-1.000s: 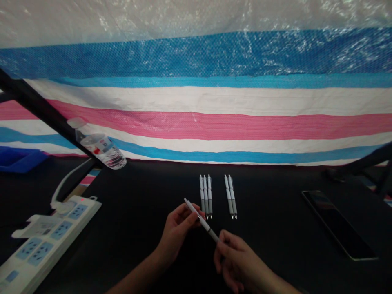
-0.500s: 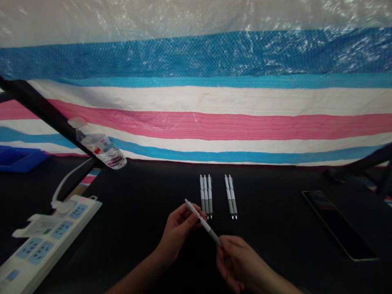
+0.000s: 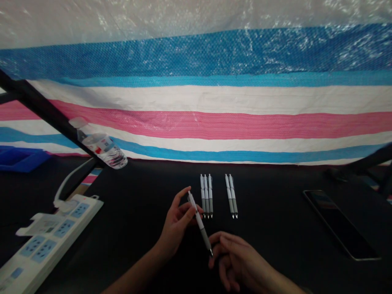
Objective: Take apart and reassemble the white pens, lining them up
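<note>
A white pen with a grey grip [image 3: 200,222] slants between my hands, its metal tip pointing down toward me. My left hand [image 3: 177,222] pinches its upper barrel between thumb and fingers, the index finger raised by the push button. My right hand [image 3: 235,259] is beside the tip with loosely curled, parted fingers; whether a fingertip brushes the pen I cannot tell. Beyond, three matching pens [image 3: 206,195] lie side by side on the black table [image 3: 269,228]. To their right is a pair of the same pens [image 3: 231,196], tips toward me.
A white power strip [image 3: 49,241] with a plugged-in cable lies at the left. Behind it are a water bottle [image 3: 105,149], a black metal bar [image 3: 52,110] and a blue bin [image 3: 23,159]. A phone [image 3: 339,224] lies at the right. Striped sheeting [image 3: 214,124] hangs at the back.
My right hand has let go of the pen's lower end and its fingers have parted. The pen now stands steeper with its tip showing, and my left index finger has risen to the button end.
</note>
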Demonstrator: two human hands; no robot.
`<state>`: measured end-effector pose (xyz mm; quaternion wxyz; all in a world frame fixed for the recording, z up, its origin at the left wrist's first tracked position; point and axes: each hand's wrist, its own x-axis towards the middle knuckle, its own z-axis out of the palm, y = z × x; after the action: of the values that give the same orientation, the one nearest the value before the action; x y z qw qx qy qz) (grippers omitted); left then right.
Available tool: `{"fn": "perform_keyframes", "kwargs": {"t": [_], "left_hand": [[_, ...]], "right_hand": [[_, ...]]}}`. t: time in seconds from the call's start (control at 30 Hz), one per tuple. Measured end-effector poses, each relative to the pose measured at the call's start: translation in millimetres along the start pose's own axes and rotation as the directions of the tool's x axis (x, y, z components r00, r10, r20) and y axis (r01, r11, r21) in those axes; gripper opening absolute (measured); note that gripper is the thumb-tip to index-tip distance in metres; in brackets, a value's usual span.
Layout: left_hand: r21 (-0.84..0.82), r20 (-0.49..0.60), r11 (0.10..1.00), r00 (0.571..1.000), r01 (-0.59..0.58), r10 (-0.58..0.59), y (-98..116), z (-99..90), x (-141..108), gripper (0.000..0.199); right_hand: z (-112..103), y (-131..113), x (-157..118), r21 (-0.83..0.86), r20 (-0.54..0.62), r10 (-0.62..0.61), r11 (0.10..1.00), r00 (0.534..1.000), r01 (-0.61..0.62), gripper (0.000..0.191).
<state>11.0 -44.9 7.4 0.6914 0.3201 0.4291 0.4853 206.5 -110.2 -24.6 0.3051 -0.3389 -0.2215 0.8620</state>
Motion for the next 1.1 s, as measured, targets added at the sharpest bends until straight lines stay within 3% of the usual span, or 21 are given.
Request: {"fn": "perform_keyframes", "kwargs": {"t": [0.27, 0.5, 0.63, 0.83, 1.1], "left_hand": [[0.102, 0.016, 0.994, 0.999, -0.029, 0.028, -1.8, -2.7, 2.1, 0.046], [0.104, -0.053, 0.994, 0.998, -0.033, 0.038, 0.0, -3.2, 3.8, 0.066], [0.108, -0.062, 0.994, 0.998, -0.011, 0.018, 0.3, -3.1, 5.2, 0.056], [0.077, -0.059, 0.996, 0.997, -0.035, 0.039, -0.9, -2.4, 4.9, 0.061], [0.092, -0.033, 0.996, 0.999, -0.016, 0.019, -0.6, -2.7, 5.9, 0.052]], "right_hand": [[1.8, -3.6, -1.5, -0.004, 0.021, 0.003, 1.000, 1.000, -0.003, 0.044], [-1.7, 0.3, 0.1, -0.004, 0.039, -0.023, 1.000, 0.999, 0.023, 0.039], [-1.6, 0.4, 0.3, 0.000, 0.053, -0.042, 0.999, 0.998, 0.043, 0.036], [0.2, 0.0, 0.1, 0.038, 0.031, -0.042, 0.998, 0.999, 0.041, 0.035], [-0.4, 0.7, 1.3, 0.049, 0.031, -0.041, 0.998, 0.999, 0.039, 0.035]]}}
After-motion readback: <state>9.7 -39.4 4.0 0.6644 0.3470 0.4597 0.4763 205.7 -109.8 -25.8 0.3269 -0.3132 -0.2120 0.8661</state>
